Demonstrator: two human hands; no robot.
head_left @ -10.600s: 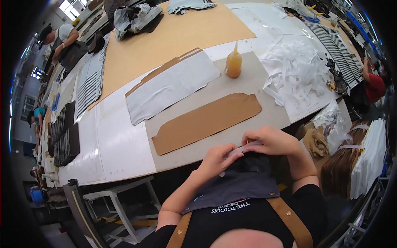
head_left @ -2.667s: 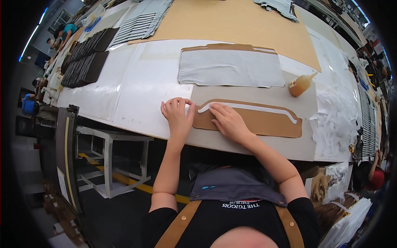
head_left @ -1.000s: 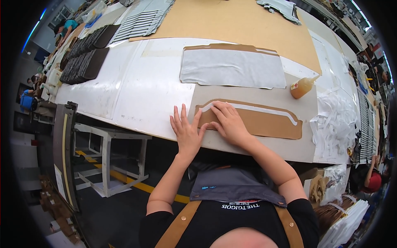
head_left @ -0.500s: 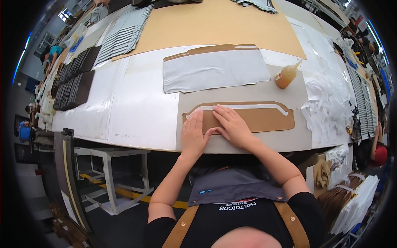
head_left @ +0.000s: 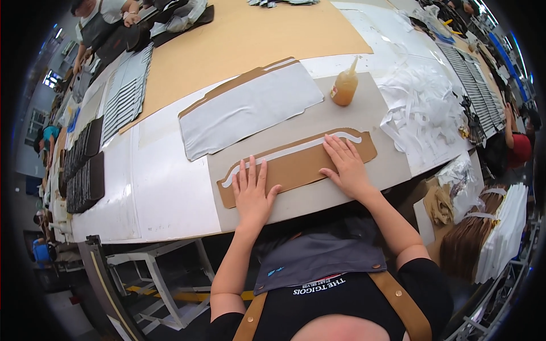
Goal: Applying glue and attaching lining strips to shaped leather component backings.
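Premises: a workshop. Evidence: a long table (head_left: 176, 196) fills the middle, a cut brown piece (head_left: 297, 169) at the dial's centre. Dark pieces (head_left: 88, 184) sit stacked at 9 o'clock, grey pieces (head_left: 125, 94) overlap in rows at 10, white strips (head_left: 421, 111) lie heaped at 2, strapped bundles (head_left: 475, 241) are at 4. An aproned person (head_left: 102, 28) is between 10 and 11, a person in red (head_left: 518, 150) at 3. A yellow floor line (head_left: 192, 296) shows at 7.

The worker's left hand (head_left: 253, 196) lies palm-down, fingers fanned toward twelve o'clock; the right hand (head_left: 348, 170), likewise spread, points to eleven.
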